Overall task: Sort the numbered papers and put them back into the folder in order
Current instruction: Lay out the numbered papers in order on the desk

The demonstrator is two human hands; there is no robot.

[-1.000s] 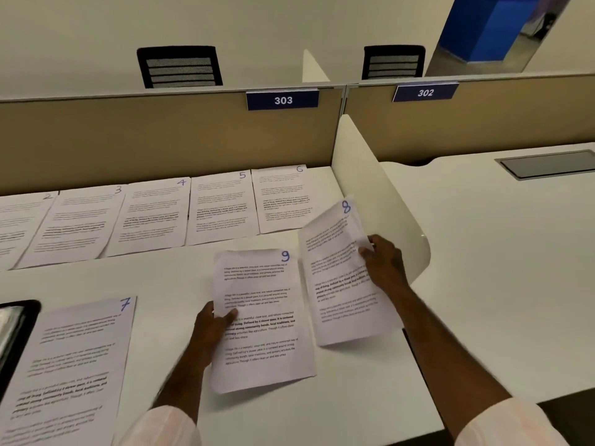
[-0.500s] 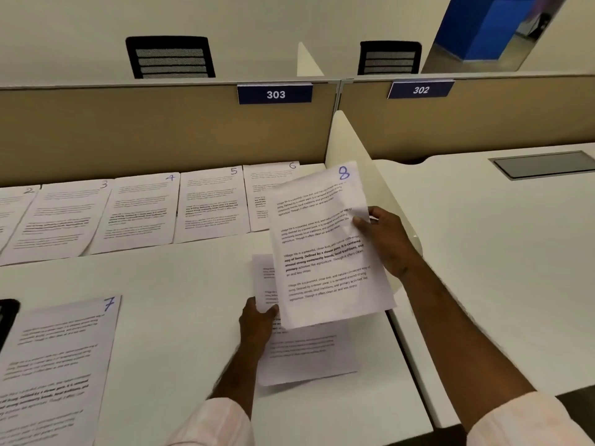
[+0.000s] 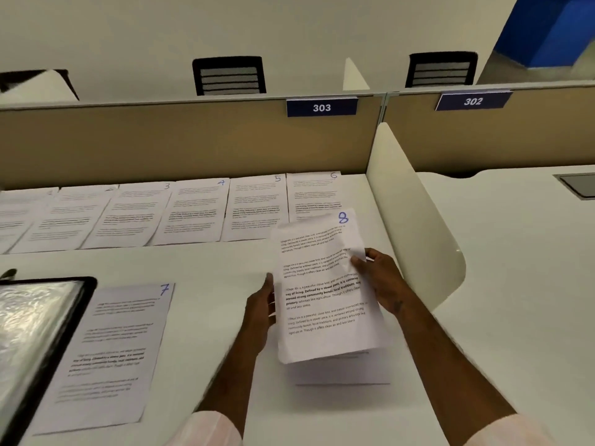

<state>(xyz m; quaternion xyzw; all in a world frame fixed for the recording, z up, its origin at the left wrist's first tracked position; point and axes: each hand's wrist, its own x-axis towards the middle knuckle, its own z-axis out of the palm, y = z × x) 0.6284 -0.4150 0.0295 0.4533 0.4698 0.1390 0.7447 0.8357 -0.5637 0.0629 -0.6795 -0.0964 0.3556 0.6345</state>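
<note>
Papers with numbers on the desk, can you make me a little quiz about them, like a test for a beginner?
1. True or false: the sheet marked 7 lies flat beside the black folder.
2. Which number is on the held sheet between the left hand and right hand? A 5, B 8, C 3.
3. Fill in: the blue sign above sheet 6 reads ___.
Key: 1 true; 2 B; 3 303.
</note>
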